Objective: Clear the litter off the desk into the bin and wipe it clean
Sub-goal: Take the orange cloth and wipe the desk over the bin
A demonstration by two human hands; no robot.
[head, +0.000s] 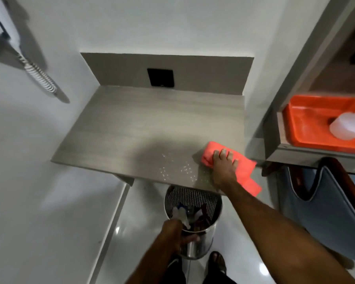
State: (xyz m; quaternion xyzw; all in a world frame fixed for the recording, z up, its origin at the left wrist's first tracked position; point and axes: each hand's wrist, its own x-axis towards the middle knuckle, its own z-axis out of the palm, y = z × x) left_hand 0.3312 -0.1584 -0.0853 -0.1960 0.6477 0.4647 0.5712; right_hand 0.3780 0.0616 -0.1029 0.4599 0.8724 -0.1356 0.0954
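A pale grey wood-grain worktop (143, 130) sits in a white-walled alcove, with a matching back panel that carries one black socket plate (160, 77). The surface is bare of litter; a scatter of small bright droplets or specks (176, 171) shows near its front edge, and what they are cannot be told.

The right hand (223, 167) lies flat, palm down, on one folded pink-orange cloth (234, 167) at the front right corner of the worktop. Its grip is spread open, fingers pressing the cloth to the surface, not closed round it. One end of the cloth hangs past the front edge.

Below the front edge stands one perforated steel bin (193, 218) on the glossy tiled floor (234, 232). It holds crumpled litter (184, 214), white, blue and dark pieces, too jumbled to count. The left hand (178, 234) is closed on the bin's near rim, with fingers wrapped round the outside wall. A white scrap lies just by its knuckles; whether the hand holds it cannot be told.

To the right, a shelf (307, 154) carries one orange tray (307, 119) with one white plastic container (348, 126) in it. Under the shelf is one blue-cushioned chair (326, 201) with a dark wood frame. On the left wall hangs one coiled cord (39, 76). Two sandalled feet (217, 263) show at the bottom.
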